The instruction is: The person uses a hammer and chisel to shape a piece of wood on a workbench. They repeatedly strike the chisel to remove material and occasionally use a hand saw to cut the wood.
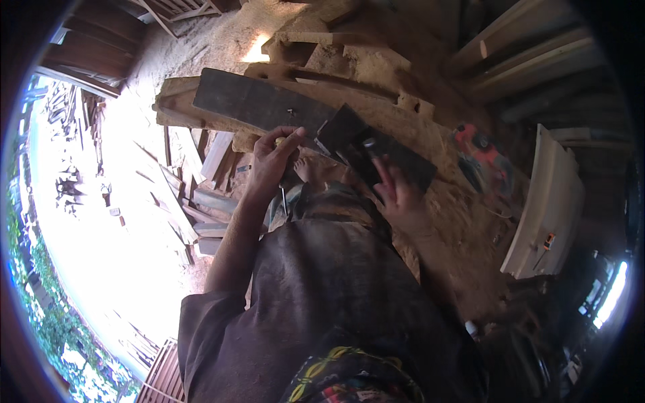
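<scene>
A red-handled tool [385,174] slants over dark boards [245,99].

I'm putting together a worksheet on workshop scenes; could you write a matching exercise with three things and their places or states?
Things:
1. Right hand
2. Orange-and-black tool
3. Red-and-black power tool

Places or states:
A. Lying on the pale board
B. Between the dark boards and the pale board
C. Closed around a reddish handle

Pairs: 1-C; 2-A; 3-B
</scene>
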{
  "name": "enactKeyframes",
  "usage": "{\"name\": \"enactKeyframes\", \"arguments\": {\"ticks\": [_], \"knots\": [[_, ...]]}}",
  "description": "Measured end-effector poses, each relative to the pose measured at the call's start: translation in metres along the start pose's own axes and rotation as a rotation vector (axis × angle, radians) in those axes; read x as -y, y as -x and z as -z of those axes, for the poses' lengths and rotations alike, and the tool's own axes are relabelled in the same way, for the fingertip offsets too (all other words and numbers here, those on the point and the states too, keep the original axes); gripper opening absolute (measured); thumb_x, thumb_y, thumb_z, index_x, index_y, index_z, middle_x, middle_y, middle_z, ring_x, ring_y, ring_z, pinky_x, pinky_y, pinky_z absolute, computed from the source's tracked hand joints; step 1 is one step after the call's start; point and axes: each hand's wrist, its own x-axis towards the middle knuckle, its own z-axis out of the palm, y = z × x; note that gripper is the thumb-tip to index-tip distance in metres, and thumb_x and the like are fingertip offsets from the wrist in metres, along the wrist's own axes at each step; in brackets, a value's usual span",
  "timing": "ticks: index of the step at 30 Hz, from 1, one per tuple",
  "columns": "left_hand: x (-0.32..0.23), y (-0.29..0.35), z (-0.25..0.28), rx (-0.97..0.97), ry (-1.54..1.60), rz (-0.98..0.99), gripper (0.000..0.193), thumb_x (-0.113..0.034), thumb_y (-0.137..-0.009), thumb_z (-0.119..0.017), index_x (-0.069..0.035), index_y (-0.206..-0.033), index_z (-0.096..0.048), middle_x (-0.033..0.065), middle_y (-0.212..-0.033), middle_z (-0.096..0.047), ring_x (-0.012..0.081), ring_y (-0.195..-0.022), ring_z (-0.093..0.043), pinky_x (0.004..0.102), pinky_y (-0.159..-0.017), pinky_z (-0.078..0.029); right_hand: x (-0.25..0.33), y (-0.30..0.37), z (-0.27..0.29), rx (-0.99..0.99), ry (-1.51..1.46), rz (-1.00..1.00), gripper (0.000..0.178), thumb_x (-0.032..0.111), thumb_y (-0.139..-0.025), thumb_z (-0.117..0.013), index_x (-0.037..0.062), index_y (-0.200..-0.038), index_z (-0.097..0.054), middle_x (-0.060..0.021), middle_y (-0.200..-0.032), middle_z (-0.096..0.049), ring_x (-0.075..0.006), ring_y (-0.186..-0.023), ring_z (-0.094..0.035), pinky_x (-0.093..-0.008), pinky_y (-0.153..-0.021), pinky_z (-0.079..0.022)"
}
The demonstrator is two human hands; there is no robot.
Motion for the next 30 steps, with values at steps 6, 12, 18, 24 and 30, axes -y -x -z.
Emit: {"name": "enactKeyframes", "arguments": {"ticks": [6,12,18,24,30], "knots": [[0.008,0.018,-0.023,-0.101,-0.098,-0.136,0.022,-0.026,-0.098,-0.079,-0.006,-0.108,-0.079,-0.0055,-0.076,-0.066,0.0011,-0.064,-0.056,0.0196,-0.057,-0.042,-0.12,-0.011,0.019,-0.183,0.099,-0.073,0.066,0.039,-0.1,-0.071,0.0036,-0.151,-0.05,-0.0275,-0.137,-0.063,-0.0476,-0.124,-0.063,-0.0513,-0.1,-0.053],[0.007,0.039,-0.042,-0.092,-0.312,-0.158,0.032,-0.034,-0.095,-0.08,-0.006,-0.111,-0.078,-0.0024,-0.076,-0.067,0.002,-0.059,-0.055,0.0196,-0.053,-0.042,-0.183,-0.053,0.026,-0.238,0.182,0.028,0.068,0.043,-0.101,-0.068,0.0035,-0.153,-0.049,-0.0268,-0.144,-0.06,-0.0453,-0.136,-0.056,-0.0495,-0.112,-0.046],[0.008,0.032,-0.1,0.251,-0.339,-0.176,0.032,-0.025,-0.097,-0.078,-0.003,-0.121,-0.075,-0.0012,-0.088,-0.071,0.0029,-0.069,-0.062,0.0193,-0.059,-0.049,-0.294,-0.041,0.032,-0.3,0.536,0.208,0.058,0.04,-0.107,-0.058,0.0046,-0.153,-0.049,-0.0261,-0.149,-0.055,-0.0438,-0.137,-0.053,-0.047,-0.118,-0.042],[0.028,0.024,-0.133,0.592,-0.491,-0.282,0.03,-0.016,-0.098,-0.076,-0.002,-0.125,-0.074,0.0078,-0.108,-0.079,0.0125,-0.093,-0.073,0.0281,-0.08,-0.059,-0.151,0.018,0.023,-0.507,0.185,-0.027,0.055,0.035,-0.104,-0.063,0.0077,-0.15,-0.051,-0.0217,-0.148,-0.055,-0.0382,-0.137,-0.052,-0.0469,-0.118,-0.041],[0.017,0.021,-0.196,0.93,-1.012,-0.328,0.028,-0.02,-0.095,-0.079,-0.005,-0.118,-0.077,0.0099,-0.107,-0.079,0.0167,-0.099,-0.073,0.0338,-0.086,-0.057,-0.121,0.093,-0.07,-0.599,-0.227,-0.254,0.051,0.038,-0.1,-0.068,0.0103,-0.143,-0.06,-0.0169,-0.143,-0.06,-0.0345,-0.132,-0.056,-0.0445,-0.114,-0.043]]}}
